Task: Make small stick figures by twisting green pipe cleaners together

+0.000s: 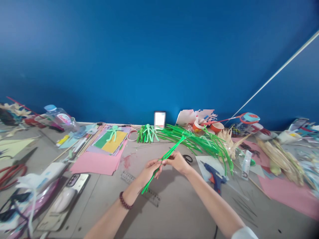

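Above the middle of the table I hold a thin bundle of bright green pipe cleaners (pixel 175 147), slanting from lower left to upper right. My left hand (pixel 149 171), with a dark bead bracelet on its wrist, pinches the bundle near its middle. Right beside it, the fingers of my right hand (pixel 178 161) also close on the bundle. Beneath my left hand lies a clear ruler (pixel 152 197), partly covered. A large heap of green pipe cleaners (pixel 196 141) stretches behind my right hand. Small green pipe-cleaner figures (pixel 149 132) stand by the wall.
A blue glue gun (pixel 216 177) and black-handled scissors (pixel 187 159) lie right of my hands. On the left are pink paper sheets (pixel 96 163), a phone (pixel 78 182) and a plastic bottle (pixel 61 118). A small screen (pixel 159 119) leans on the blue wall (pixel 149 59).
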A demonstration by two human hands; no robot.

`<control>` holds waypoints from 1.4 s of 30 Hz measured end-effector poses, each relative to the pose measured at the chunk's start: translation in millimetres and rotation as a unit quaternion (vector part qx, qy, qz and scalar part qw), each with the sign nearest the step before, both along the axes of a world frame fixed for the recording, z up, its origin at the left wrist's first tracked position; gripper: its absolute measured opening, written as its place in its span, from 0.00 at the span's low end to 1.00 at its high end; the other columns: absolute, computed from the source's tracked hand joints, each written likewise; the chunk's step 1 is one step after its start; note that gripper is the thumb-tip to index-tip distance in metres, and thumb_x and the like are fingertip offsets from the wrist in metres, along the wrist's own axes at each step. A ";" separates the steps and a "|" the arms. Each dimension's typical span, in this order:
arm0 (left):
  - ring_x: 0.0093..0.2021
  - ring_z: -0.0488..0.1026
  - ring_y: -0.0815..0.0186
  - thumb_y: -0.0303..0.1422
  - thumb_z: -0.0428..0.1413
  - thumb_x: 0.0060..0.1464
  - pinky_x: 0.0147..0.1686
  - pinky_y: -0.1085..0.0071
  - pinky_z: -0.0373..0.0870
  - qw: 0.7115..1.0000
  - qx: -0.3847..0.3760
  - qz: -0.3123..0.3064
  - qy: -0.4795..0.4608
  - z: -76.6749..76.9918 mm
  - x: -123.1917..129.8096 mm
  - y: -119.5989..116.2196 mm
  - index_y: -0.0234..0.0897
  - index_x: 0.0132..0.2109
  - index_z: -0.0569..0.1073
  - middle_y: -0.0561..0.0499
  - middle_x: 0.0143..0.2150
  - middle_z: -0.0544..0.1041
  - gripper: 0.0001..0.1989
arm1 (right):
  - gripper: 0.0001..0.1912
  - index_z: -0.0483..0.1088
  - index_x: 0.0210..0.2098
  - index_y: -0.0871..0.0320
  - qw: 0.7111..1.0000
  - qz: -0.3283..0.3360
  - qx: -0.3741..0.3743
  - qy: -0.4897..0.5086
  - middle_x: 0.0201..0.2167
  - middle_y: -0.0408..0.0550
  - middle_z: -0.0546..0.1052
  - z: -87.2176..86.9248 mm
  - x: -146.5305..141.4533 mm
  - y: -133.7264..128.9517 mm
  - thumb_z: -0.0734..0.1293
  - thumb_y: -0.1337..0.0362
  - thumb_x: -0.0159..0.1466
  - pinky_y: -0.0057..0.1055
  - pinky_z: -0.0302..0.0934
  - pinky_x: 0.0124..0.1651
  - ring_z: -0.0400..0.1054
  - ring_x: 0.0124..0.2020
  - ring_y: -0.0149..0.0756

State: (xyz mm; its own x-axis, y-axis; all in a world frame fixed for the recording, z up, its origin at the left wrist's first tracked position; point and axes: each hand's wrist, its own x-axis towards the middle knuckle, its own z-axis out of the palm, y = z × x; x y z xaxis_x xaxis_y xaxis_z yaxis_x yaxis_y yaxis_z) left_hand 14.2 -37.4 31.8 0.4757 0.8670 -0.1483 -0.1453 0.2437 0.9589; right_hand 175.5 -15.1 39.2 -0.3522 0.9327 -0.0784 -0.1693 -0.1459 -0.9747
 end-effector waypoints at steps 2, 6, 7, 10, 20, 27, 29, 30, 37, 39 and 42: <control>0.16 0.56 0.75 0.46 0.53 0.52 0.20 0.76 0.56 1.000 0.002 -0.008 -0.001 -0.5 -1.0 0.1 0.34 0.23 0.66 0.58 0.15 0.59 0.20 | 0.13 0.76 0.25 0.59 1.000 -0.002 0.005 0.002 0.21 0.42 0.75 -1.9 -1.3 -0.3 0.76 0.59 0.43 0.30 0.64 0.33 0.68 0.24 0.31; 0.16 0.55 0.75 0.47 0.54 0.51 0.20 0.76 0.57 1.000 -0.007 -0.014 -0.002 4.9 -1.0 -1.0 0.35 0.22 0.66 0.58 0.15 0.57 0.21 | 0.11 0.76 0.24 0.60 1.000 -0.020 0.004 0.007 0.20 0.43 0.75 -6.8 -4.0 -1.0 0.76 0.60 0.44 0.31 0.64 0.34 0.68 0.24 0.31; 0.16 0.55 0.75 0.48 0.54 0.51 0.19 0.76 0.57 1.000 -0.011 -0.015 -0.001 6.2 -0.7 -1.3 0.35 0.22 0.65 0.59 0.15 0.57 0.21 | 0.11 0.76 0.23 0.60 1.000 -0.027 0.001 0.008 0.20 0.43 0.75 -8.6 -4.6 -1.1 0.76 0.60 0.44 0.31 0.64 0.33 0.67 0.23 0.31; 0.15 0.55 0.75 0.50 0.55 0.49 0.18 0.76 0.57 0.999 -0.022 -0.022 -0.007 7.4 -0.1 -1.1 0.35 0.22 0.65 0.59 0.14 0.56 0.23 | 0.10 0.76 0.22 0.60 0.999 -0.049 -0.003 0.020 0.18 0.43 0.75 -14.3 -6.5 -1.3 0.76 0.61 0.44 0.30 0.62 0.31 0.66 0.22 0.30; 0.18 0.62 0.74 0.44 0.56 0.49 0.20 0.76 0.59 0.993 0.077 0.051 0.075 8.2 -6.5 3.1 0.35 0.30 0.67 0.58 0.19 0.65 0.16 | 0.10 0.75 0.24 0.60 0.996 -0.057 0.002 0.066 0.20 0.42 0.74 -13.1 -7.4 1.0 0.73 0.58 0.50 0.28 0.60 0.31 0.65 0.23 0.28; 0.40 0.75 0.65 0.30 0.55 0.53 0.40 0.69 0.71 0.894 0.315 0.197 0.252 -2.4 -6.6 0.8 0.39 0.44 0.68 0.49 0.39 0.76 0.11 | 0.11 0.72 0.27 0.59 0.990 -0.069 -0.032 0.118 0.19 0.41 0.73 -14.3 -10.0 0.4 0.75 0.61 0.48 0.28 0.60 0.28 0.66 0.22 0.29; 0.40 0.75 0.66 0.28 0.53 0.55 0.41 0.69 0.71 0.849 0.392 0.203 0.291 -7.2 -8.1 0.7 0.40 0.45 0.69 0.49 0.40 0.77 0.11 | 0.12 0.72 0.26 0.60 0.988 -0.066 -0.055 0.129 0.19 0.42 0.73 -13.8 -11.3 -0.7 0.75 0.60 0.48 0.28 0.61 0.28 0.66 0.22 0.30; 0.39 0.75 0.66 0.27 0.52 0.55 0.41 0.70 0.71 0.826 0.427 0.207 0.303 -8.9 -9.1 0.8 0.40 0.45 0.70 0.49 0.39 0.77 0.10 | 0.12 0.72 0.26 0.60 0.987 -0.067 -0.064 0.133 0.19 0.43 0.74 -13.2 -11.6 -1.2 0.75 0.59 0.48 0.28 0.61 0.27 0.67 0.22 0.30; 0.39 0.76 0.63 0.30 0.52 0.57 0.41 0.68 0.72 0.785 0.489 0.215 0.315 -9.8 -12.9 2.2 0.42 0.46 0.75 0.47 0.41 0.79 0.11 | 0.11 0.73 0.24 0.60 0.989 -0.068 -0.051 0.124 0.19 0.42 0.73 -9.1 -9.5 -2.7 0.75 0.59 0.48 0.27 0.61 0.27 0.65 0.23 0.30; 0.40 0.76 0.62 0.31 0.52 0.57 0.42 0.67 0.71 0.807 0.464 0.198 0.308 -9.5 -12.5 1.8 0.43 0.46 0.75 0.46 0.41 0.79 0.11 | 0.11 0.74 0.24 0.60 0.992 -0.063 -0.039 0.105 0.19 0.42 0.73 -9.2 -9.2 -2.6 0.74 0.59 0.48 0.28 0.61 0.27 0.65 0.23 0.30; 0.39 0.76 0.61 0.33 0.52 0.57 0.42 0.67 0.71 0.823 0.438 0.191 0.309 -11.1 -13.3 1.5 0.44 0.44 0.77 0.46 0.40 0.79 0.11 | 0.12 0.74 0.23 0.60 0.995 -0.071 -0.031 0.070 0.18 0.42 0.72 -10.5 -8.8 -2.0 0.74 0.57 0.48 0.28 0.60 0.27 0.64 0.22 0.30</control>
State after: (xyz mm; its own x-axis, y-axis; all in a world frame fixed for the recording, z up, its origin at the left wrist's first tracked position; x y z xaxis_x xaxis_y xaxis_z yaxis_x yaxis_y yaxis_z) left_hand 0.9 -35.9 20.8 0.2128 0.8390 0.5007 0.5295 -0.5297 0.6626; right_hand 166.7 -17.1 28.6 -0.2284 0.9687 -0.0968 -0.3264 -0.1699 -0.9298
